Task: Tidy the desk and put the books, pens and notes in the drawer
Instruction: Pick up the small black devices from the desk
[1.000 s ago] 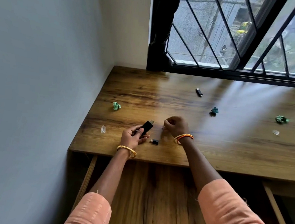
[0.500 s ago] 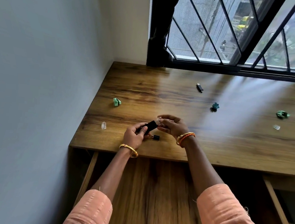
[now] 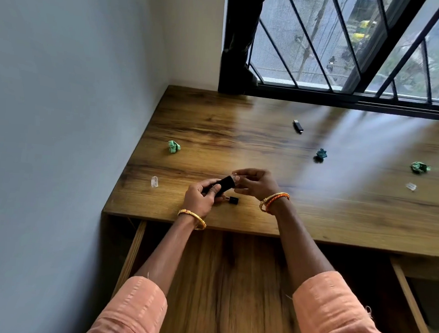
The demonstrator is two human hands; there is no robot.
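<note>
Just above the near edge of the surface (image 3: 314, 216), we hold a small black stick-shaped device (image 3: 226, 184) in our left hand (image 3: 201, 197), its fingers (image 3: 212, 190) clenched around the lower body, while our right hand (image 3: 257, 186) pinches what looks like a clear cap (image 3: 236, 178) at the device's upper tip; whether the cap is seated or only touching we cannot tell. Directly below the fingers a tiny black plug (image 3: 233, 199) lies on the wood, touching neither hand. Left of our fingers rests a second clear cap (image 3: 154, 181), and farther out on that side a crumpled green note (image 3: 173, 146). Beyond the fingers toward the window (image 3: 354, 45) lies another black stick (image 3: 298, 126), with a dark teal paper ball (image 3: 321, 154) nearer to us and a green paper ball (image 3: 419, 167) and a third clear piece (image 3: 411, 186) well off to the right. We see no books or pens on top. The open drawer (image 3: 230, 285) sits under our forearms and shows only bare wood. We judge the step in hand to be capping the device before stowing it. The next move calls for a straight, gentle push along the stick's axis, then lowering it into the drawer.
</note>
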